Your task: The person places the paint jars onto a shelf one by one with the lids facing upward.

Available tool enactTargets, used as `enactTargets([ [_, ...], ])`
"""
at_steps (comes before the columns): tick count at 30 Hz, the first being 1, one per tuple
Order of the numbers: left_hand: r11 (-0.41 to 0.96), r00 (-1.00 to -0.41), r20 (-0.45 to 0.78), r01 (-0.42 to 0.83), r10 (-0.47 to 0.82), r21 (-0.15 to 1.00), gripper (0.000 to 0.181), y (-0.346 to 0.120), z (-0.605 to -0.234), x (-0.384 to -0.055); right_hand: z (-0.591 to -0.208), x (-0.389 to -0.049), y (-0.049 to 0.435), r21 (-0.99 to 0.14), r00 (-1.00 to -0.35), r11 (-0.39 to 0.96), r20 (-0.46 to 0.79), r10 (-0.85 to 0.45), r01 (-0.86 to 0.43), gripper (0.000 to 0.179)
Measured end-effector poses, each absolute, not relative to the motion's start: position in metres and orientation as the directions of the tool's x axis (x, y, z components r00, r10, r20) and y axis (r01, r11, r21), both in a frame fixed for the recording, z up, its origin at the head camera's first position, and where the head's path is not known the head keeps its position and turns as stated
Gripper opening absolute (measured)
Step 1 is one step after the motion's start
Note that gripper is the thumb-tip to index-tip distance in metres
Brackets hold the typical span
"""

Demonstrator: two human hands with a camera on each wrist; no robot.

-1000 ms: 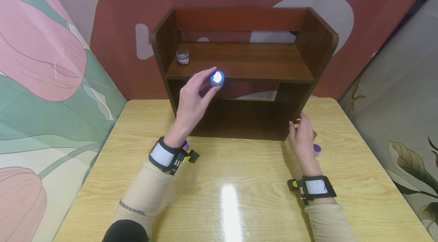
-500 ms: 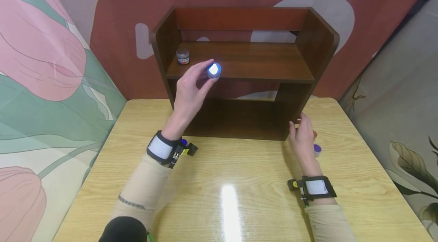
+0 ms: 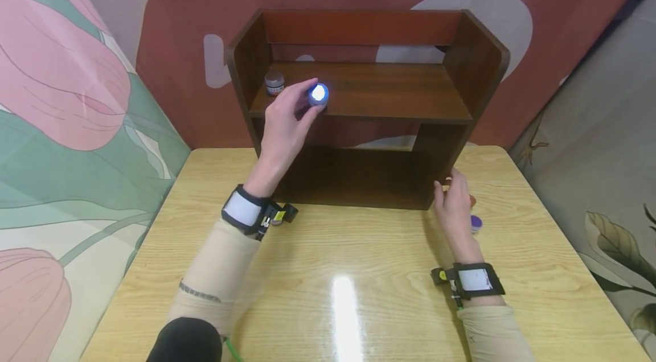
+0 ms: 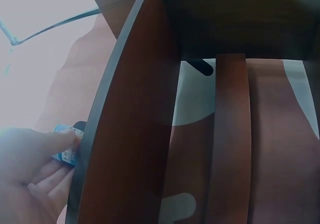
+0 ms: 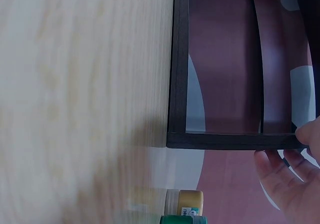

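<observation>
My left hand (image 3: 281,128) pinches a small jar (image 3: 318,94) between thumb and fingers, in front of the upper board of a dark brown wooden shelf (image 3: 379,89). The jar's top shines bluish white in the head view; a light blue label (image 4: 66,154) shows in the left wrist view. Behind my fingers, at the upper board's left end, stands another small jar (image 3: 274,83) with a greyish lid. My right hand (image 3: 454,205) grips the shelf's right side panel low down, thumb at the front edge (image 5: 230,140) and fingers along the outside.
Beside my right hand stand a purple-lidded jar (image 3: 476,223) and a reddish one (image 3: 472,201). The right wrist view shows a yellow jar (image 5: 191,203) and a green one (image 5: 182,219). Another jar (image 3: 277,222) is mostly hidden by my left wrist strap. A wooden table (image 3: 359,271) carries everything.
My left hand has risen with the jar and shifted slightly left, from the upper board's front edge to above it in the view. The right hand has stayed at the side panel.
</observation>
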State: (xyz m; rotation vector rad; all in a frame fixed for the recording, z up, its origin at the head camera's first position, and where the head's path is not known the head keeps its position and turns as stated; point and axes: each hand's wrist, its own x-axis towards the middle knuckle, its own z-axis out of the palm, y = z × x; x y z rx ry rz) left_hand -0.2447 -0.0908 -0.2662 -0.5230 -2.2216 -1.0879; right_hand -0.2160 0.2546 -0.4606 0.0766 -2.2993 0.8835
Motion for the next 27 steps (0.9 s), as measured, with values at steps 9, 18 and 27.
enactTargets([
  [9,0.65,-0.775,0.627,0.517,0.079,0.557,0.048,-0.088,-0.258,-0.252,-0.459,-0.215,0.253,-0.572,-0.771,0.768,0.614,0.168,-0.288,0.042],
  [18,0.705,-0.813,0.58,0.445,0.059,0.552,0.048,-0.09,-0.252,-0.258,-0.46,-0.215,0.253,-0.571,-0.776,0.77,0.609,0.166,-0.284,0.041],
  [27,0.711,-0.838,0.542,0.417,0.059,0.566,0.046,-0.089,-0.248,-0.262,-0.461,-0.214,0.255,-0.579,-0.785,0.77,0.594,0.174,-0.268,0.041],
])
